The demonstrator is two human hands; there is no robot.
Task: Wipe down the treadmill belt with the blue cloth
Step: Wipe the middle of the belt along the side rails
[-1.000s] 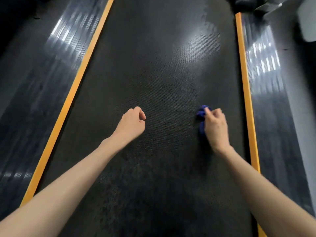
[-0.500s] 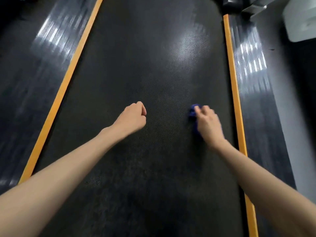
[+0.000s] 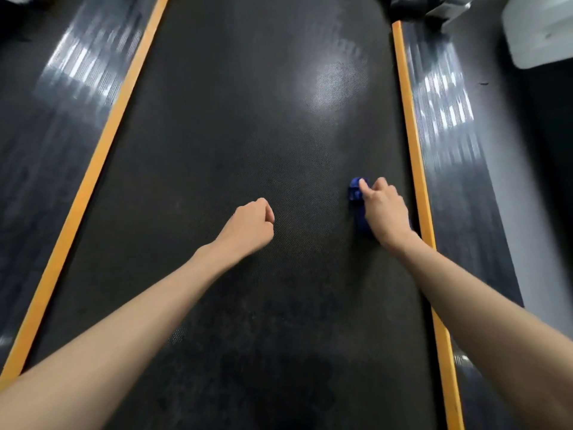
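Seemingly mid-task, the person's right hand (image 3: 384, 212) grips the bunched blue cloth (image 3: 355, 193) against the treadmill belt (image 3: 232, 119) beside its right orange edge strip (image 3: 414, 150) — left hand (image 3: 251, 225) clenched, empty — while the belt's far and left stretches likely remain to wipe.

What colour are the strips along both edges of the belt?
Orange strips, best seen in the head view, flanking the dark belt.

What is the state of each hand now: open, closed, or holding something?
Left hand: closed in a fist, holding nothing.
Right hand: closed on the blue cloth, pressing it on the treadmill belt.
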